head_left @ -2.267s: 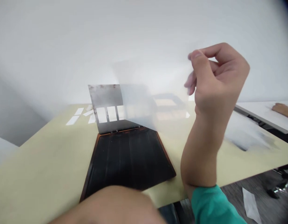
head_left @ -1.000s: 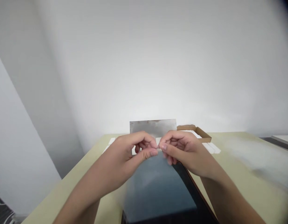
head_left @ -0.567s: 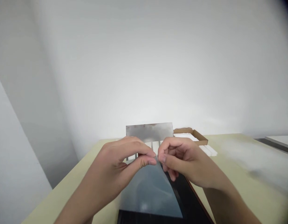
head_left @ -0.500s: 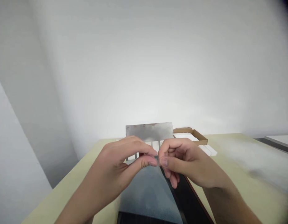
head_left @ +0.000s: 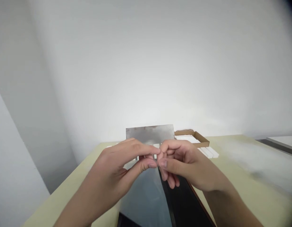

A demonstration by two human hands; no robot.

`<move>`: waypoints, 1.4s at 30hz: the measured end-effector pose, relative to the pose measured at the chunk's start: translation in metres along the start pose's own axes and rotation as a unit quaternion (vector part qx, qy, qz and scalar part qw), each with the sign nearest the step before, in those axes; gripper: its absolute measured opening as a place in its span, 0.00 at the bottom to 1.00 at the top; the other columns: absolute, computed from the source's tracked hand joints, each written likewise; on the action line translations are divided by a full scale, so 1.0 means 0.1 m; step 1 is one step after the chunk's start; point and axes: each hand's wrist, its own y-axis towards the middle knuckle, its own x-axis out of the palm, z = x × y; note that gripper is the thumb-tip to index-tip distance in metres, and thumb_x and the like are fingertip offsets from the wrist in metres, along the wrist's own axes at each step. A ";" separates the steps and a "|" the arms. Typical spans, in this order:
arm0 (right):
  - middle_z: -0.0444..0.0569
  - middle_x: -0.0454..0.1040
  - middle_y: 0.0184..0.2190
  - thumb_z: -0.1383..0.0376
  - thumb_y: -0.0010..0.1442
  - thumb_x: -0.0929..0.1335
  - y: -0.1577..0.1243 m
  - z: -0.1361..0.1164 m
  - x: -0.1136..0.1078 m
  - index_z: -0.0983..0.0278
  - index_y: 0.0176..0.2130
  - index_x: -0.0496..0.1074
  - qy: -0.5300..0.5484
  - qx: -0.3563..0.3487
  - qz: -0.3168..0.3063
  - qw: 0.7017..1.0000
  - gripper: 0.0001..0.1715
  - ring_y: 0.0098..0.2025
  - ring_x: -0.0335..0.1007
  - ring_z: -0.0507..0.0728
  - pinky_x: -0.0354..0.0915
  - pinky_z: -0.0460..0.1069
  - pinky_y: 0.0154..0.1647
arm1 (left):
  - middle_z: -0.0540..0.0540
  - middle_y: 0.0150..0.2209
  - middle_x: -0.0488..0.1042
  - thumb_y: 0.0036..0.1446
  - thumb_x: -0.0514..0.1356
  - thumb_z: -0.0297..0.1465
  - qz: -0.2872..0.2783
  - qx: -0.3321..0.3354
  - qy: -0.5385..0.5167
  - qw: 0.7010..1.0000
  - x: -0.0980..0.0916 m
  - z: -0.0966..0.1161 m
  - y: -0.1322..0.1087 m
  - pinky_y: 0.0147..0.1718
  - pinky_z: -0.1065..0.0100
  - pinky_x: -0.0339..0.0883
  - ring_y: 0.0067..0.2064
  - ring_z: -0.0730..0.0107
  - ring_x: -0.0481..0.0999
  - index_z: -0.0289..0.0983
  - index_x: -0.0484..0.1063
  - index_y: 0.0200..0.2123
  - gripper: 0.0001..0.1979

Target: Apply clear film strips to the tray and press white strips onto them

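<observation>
A bluish translucent plastic sheet (head_left: 146, 195) hangs below my fingertips, its upper end at the pinch of both hands. My left hand (head_left: 122, 164) is closed, thumb and index finger pinching the sheet's top edge. Touching it at the fingertips, my right hand (head_left: 181, 160) also pinches there, its other fingers curled loosely underneath. The exact grip point is partly hidden by the fingers. Beneath the sheet lies a flat black panel or tray (head_left: 188, 201) with a thin reddish-brown edge. Behind my hands a grey metal plate (head_left: 150, 134) stands upright, with white pieces partly hidden in front of it.
An open cardboard box (head_left: 202, 138) holding white pieces stands at the back right. Several white strips (head_left: 209, 152) lie beside it on the pale yellow table (head_left: 231, 179). A grey-white flat object (head_left: 281, 142) is at the far right. A white wall (head_left: 148, 69) rises behind.
The sheet's lower part has swung left, uncovering more of the black surface on the right. Both hands have shifted slightly left, and their fingertips have come closer together.
</observation>
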 end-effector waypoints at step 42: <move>0.41 0.63 0.27 0.52 0.78 0.61 -0.26 -0.17 -0.11 0.59 0.36 0.66 -0.274 -0.084 0.067 0.956 0.20 0.29 0.57 0.52 0.56 0.48 0.28 | 0.47 0.51 0.66 0.68 0.51 0.13 0.020 0.062 0.080 0.995 0.02 0.07 -0.10 0.46 0.71 0.66 0.50 0.73 0.70 0.43 0.71 0.43 0.18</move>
